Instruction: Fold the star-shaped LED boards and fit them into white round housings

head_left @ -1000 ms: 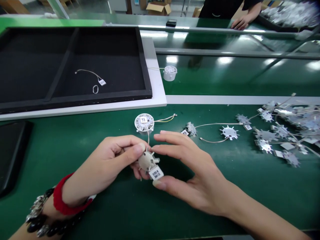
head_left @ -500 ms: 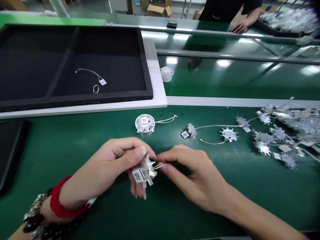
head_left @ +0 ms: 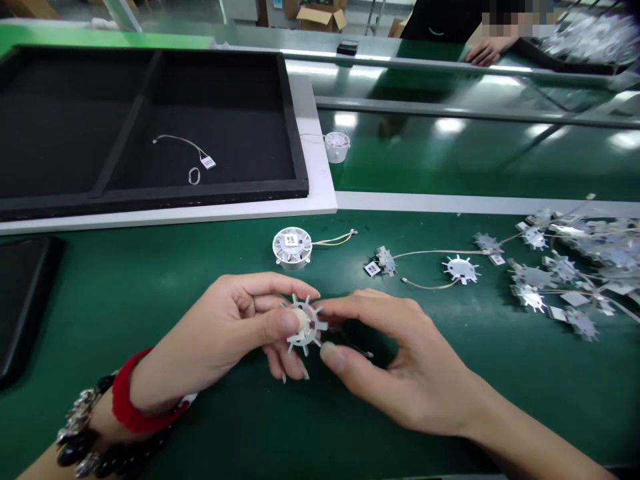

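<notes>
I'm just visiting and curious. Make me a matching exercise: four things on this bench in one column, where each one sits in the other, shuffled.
Things:
1. spiky white disc
2. round white housing
3. loose wire with tag
4. small white cup

Places:
A. in the black tray
B. between the left hand and right hand
C. on the far shiny belt
D. on the green mat, beyond the hands

Pairs: 1-B, 2-D, 3-A, 4-C

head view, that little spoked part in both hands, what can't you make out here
- Spoked part, head view: its centre is covered by the left hand thumb; its underside faces away.
- Right hand: whether the thin wire beneath it joins the part is hidden by fingers.
- Label on round housing: too small to read.
- Pile of parts: cut off by right edge.
</notes>
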`<move>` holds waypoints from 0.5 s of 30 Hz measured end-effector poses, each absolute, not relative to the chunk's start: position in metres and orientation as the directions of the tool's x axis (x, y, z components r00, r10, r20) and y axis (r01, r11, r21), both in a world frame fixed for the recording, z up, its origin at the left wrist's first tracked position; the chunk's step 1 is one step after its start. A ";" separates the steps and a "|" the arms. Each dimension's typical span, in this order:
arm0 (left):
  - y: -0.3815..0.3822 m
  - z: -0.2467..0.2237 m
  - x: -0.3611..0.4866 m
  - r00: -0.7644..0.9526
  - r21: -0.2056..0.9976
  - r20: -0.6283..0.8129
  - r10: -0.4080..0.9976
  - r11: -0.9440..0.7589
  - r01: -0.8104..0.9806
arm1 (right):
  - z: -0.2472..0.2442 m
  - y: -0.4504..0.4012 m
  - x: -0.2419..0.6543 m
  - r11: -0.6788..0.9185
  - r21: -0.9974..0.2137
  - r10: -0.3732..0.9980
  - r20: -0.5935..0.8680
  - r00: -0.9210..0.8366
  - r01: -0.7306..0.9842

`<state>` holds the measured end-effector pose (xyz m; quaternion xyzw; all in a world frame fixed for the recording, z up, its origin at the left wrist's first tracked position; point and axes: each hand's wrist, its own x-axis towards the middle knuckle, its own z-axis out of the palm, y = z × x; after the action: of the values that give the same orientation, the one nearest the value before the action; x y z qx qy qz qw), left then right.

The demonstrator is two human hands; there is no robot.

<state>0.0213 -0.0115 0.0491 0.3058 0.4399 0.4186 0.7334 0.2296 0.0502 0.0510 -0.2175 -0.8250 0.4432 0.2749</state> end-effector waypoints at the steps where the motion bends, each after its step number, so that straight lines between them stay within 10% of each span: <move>1: -0.011 0.050 0.022 0.258 0.816 -0.390 0.884 0.461 -0.349 | 0.052 0.050 0.230 0.499 -0.862 0.597 0.267 -0.756 0.090; 15: -0.016 0.044 0.023 0.307 0.782 -0.356 0.882 0.462 -0.418 | 0.053 0.056 0.230 0.227 -0.968 0.667 0.077 -0.741 0.104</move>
<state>0.0226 -0.0161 0.0435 0.2895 0.4011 0.4306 0.7549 0.2304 0.0561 0.0528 -0.2594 -0.7427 0.5648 0.2491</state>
